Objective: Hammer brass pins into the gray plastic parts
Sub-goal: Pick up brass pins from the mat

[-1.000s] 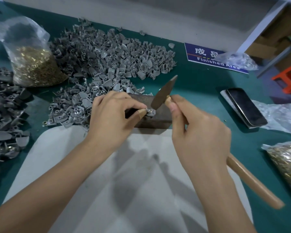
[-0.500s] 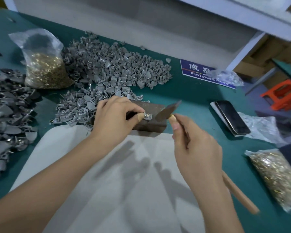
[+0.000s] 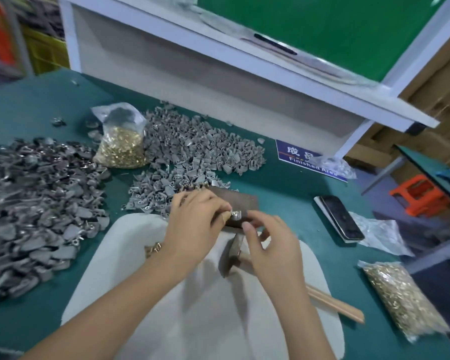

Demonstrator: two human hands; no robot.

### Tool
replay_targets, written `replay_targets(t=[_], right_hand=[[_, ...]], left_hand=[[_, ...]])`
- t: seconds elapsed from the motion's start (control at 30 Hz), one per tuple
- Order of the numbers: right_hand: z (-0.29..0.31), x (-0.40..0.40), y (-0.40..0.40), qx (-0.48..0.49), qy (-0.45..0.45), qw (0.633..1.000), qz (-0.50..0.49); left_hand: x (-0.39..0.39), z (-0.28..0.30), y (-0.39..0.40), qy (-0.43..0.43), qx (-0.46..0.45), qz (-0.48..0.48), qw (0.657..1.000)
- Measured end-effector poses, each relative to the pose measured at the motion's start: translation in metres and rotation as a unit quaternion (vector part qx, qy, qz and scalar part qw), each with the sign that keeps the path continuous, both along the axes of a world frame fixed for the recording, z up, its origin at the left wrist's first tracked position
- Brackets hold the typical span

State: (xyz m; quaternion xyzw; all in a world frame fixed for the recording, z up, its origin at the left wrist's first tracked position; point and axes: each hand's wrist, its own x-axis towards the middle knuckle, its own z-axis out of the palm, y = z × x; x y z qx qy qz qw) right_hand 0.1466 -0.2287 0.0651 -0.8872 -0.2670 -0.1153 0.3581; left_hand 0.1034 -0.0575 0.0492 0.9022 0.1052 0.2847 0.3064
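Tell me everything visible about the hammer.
The hammer lies on the white pad, not raised. Its dark metal head sits just near of the brown block, partly covered by the right hand. The pale wooden handle runs right and toward the viewer, its end over the green table. Whether the right hand grips it is unclear.

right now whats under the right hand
The hammer lies on the white mat beneath the right hand; its head and handle end show, but the middle of the handle is covered.
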Motion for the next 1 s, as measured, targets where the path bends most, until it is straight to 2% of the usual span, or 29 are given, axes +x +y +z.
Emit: replay_targets(t=[0.17, 0.33, 0.43, 0.57, 0.7, 0.87, 1.0], right_hand=[[0.021, -0.01, 0.053, -0.002, 0.039, 0.99, 0.136], [0.013, -0.035, 0.121, 0.029, 0.069, 0.975, 0.212], [0.006, -0.053, 0.166, 0.013, 0.055, 0.967, 0.249], [-0.001, -0.073, 0.218, -0.02, 0.047, 0.959, 0.279], [-0.011, -0.085, 0.252, -0.056, 0.039, 0.961, 0.269], [-0.017, -0.09, 0.266, -0.067, 0.002, 0.96, 0.272], [-0.014, -0.076, 0.259, -0.058, 0.026, 0.951, 0.303]], left_hand=[[-0.062, 0.012, 0.025, -0.052, 0.018, 0.06, 0.997], [-0.118, 0.009, 0.077, -0.031, 0.041, 0.144, 0.988], [-0.147, 0.003, 0.109, -0.017, 0.057, 0.197, 0.979], [-0.173, -0.005, 0.144, -0.001, 0.09, 0.264, 0.96], [-0.187, -0.012, 0.165, 0.03, 0.076, 0.304, 0.949], [-0.188, -0.012, 0.175, 0.059, 0.046, 0.325, 0.943], [-0.183, -0.007, 0.173, 0.08, 0.035, 0.309, 0.947]])
